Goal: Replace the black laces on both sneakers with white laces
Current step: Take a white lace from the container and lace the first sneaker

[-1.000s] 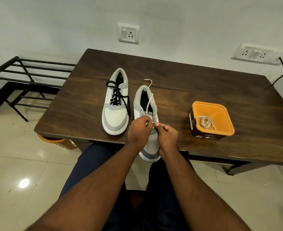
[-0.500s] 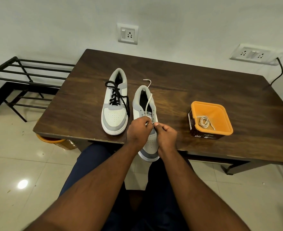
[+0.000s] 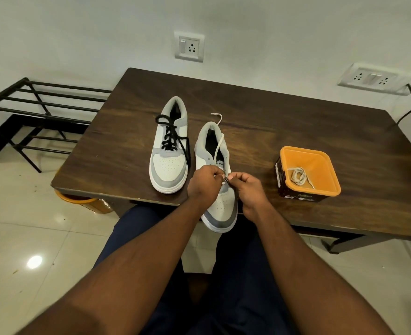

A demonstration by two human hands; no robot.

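My left hand and right hand meet over the near sneaker, whose toe overhangs the worktop edge. Both sets of fingers pinch the white lace, which runs up over the tongue and past the heel. The left sneaker keeps its black lace. A second white lace lies coiled in the orange tub to the right.

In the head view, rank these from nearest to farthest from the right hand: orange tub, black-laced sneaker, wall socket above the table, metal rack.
From the right hand:
1. Orange tub, to its right on the table.
2. Black-laced sneaker, to its left, past the other hand.
3. Wall socket, straight ahead on the wall.
4. Metal rack, far left on the floor.
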